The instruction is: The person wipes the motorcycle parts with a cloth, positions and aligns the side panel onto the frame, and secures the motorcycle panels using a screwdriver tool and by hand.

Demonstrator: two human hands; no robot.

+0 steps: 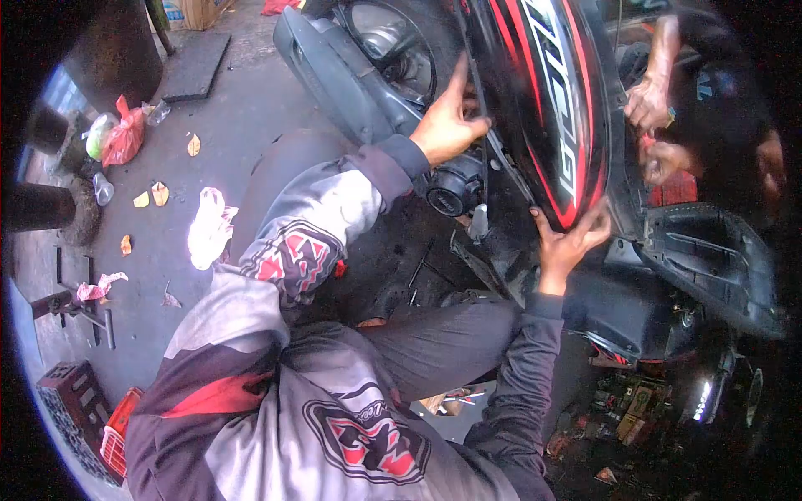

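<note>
A black motorbike side panel with red stripes and white lettering lies along the bike at the top centre. My left hand is at its left edge, fingers apart, the index finger stretched along the edge and the thumb near the panel. My right hand grips the panel's pointed lower end, thumb on one side and fingers on the other. Left of the panel are the wheel and a round black engine part. Some fingertips are hidden at the panel edges.
Another person's hand is beyond the panel at the upper right. A black seat-like part sticks out at the right. Tools and parts lie at the lower right. Plastic bags, a white cloth and a crate are at left.
</note>
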